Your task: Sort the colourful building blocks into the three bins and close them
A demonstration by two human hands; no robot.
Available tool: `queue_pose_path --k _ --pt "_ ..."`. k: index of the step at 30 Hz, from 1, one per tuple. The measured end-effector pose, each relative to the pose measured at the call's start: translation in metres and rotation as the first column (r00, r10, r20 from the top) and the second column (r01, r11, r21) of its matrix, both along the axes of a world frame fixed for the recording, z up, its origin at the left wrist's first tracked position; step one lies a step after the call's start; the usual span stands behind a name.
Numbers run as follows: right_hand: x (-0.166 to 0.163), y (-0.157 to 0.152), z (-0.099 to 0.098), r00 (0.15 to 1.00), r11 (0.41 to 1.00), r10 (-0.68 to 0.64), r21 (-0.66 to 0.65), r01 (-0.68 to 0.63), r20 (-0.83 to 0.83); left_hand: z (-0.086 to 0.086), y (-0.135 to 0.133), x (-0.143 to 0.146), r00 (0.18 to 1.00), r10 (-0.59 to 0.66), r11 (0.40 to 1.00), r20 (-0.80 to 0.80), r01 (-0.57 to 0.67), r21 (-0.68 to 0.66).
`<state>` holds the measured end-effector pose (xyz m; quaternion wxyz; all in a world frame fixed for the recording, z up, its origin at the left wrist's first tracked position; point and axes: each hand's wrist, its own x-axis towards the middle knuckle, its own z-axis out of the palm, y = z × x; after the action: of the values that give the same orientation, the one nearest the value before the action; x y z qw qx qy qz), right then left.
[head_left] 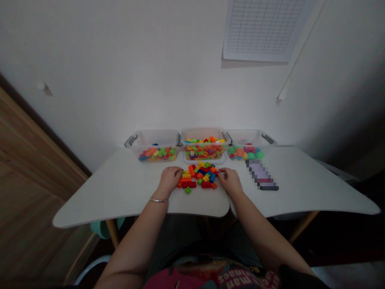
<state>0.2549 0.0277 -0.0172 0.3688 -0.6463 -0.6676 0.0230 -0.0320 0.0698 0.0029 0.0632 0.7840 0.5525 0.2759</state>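
A pile of colourful toy building bricks (204, 173) lies on the white table in front of me, with red, orange, yellow, green and blue pieces. My left hand (171, 179) rests at the pile's left edge, fingers curled together, and its fingertips hide what they hold, if anything. At the right edge, my right hand (231, 180) has thumb and fingers pinched close to a small red piece; whether that piece is in the pinch is unclear. Between the hands, a green brick (188, 190) lies at the near side of the pile, close to a long red brick (189, 185).
Behind the pile stands a clear bin (206, 147) full of bricks. A left bin (158, 138) holds colourful pieces, a right bin (245, 138) rounded ones. A blurred phone-like object (262, 175) lies right on the white table (126, 188). The wall rises behind.
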Motion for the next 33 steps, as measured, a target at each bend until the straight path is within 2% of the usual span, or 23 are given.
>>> queue_pose_path --k 7,15,18,21,24,27,30,33 --pt "0.0 -0.002 0.004 0.998 0.998 0.063 0.004 -0.063 0.016 -0.002 0.001 -0.001 1.0 -0.004 1.0 0.004 0.004 0.01" --pt "-0.001 -0.006 0.007 1.0 0.999 -0.02 -0.047 0.021 0.015 -0.001 0.002 -0.001 1.0 -0.01 1.0 0.016 0.01 0.001" --pt "-0.002 -0.007 0.007 0.998 0.999 -0.024 -0.041 0.022 -0.055 -0.002 0.002 -0.001 1.0 -0.007 1.0 0.022 0.007 -0.002" --pt "-0.002 -0.008 0.013 0.98 0.997 -0.027 0.068 0.041 -0.197 -0.002 0.003 -0.001 1.0 -0.006 1.0 0.024 0.006 -0.001" --pt "-0.001 -0.001 0.029 0.937 0.964 -0.007 0.248 0.099 -0.349 -0.002 0.003 -0.001 1.0 -0.005 1.0 0.021 0.004 0.003" --pt "0.0 0.019 0.056 0.854 0.91 0.076 0.386 0.151 -0.515 -0.002 0.002 -0.001 1.0 -0.002 1.0 0.022 0.002 0.014" --pt "-0.001 0.049 0.085 0.788 0.876 0.184 0.462 0.14 -0.588 -0.001 0.002 -0.001 1.0 0.0 1.0 0.019 0.0 0.015" --pt "-0.005 0.08 0.112 0.785 0.888 0.208 0.449 0.099 -0.584 0.0 0.001 -0.001 1.0 0.001 1.0 0.011 -0.001 0.013"
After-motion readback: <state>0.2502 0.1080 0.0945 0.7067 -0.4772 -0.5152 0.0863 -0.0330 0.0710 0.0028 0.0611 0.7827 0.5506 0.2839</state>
